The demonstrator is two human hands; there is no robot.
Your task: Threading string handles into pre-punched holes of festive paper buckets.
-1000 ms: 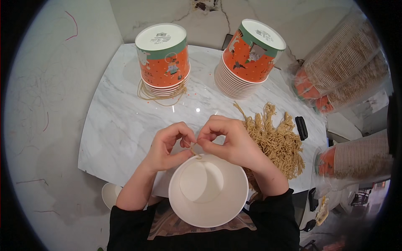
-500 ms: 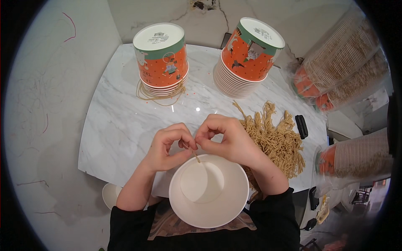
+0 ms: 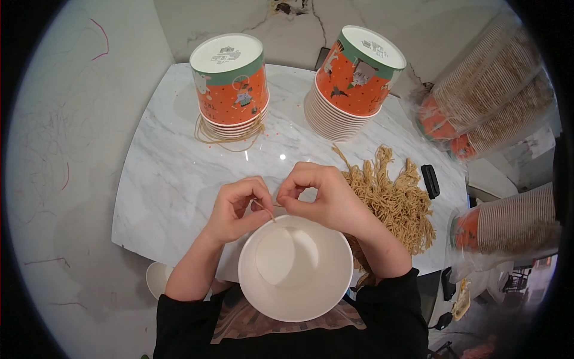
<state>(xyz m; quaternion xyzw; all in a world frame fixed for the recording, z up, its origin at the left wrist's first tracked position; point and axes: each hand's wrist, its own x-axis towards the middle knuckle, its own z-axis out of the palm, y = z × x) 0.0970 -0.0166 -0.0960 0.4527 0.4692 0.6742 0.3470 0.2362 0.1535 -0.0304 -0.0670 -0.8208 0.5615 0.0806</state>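
Note:
A white paper tub (image 3: 332, 269) sits against my front with its open mouth toward me. My left hand (image 3: 236, 209) pinches a thin tan cord (image 3: 274, 218) at the tub's far rim, where a short end hangs over the inside. My right hand (image 3: 317, 190) is closed in a pinch just beside it, and a thin stretch of cord appears to run between the two hands. The tub's outer side and the rest of the cord are hidden. Beside my right forearm lies a heap of tan cords (image 3: 397, 200), some knotted.
Two upside-down stacks of orange and green tubs, a left stack (image 3: 232, 90) and a right stack (image 3: 359, 78), stand on the marble table (image 3: 173, 179). Cord loops (image 3: 230, 136) circle the left one's base. Bagged tubs (image 3: 490, 90) and a black object (image 3: 430, 181) are on the right.
The tub has shifted slightly up and left. My hands have parted a little, and a thin line of cord now shows between them.

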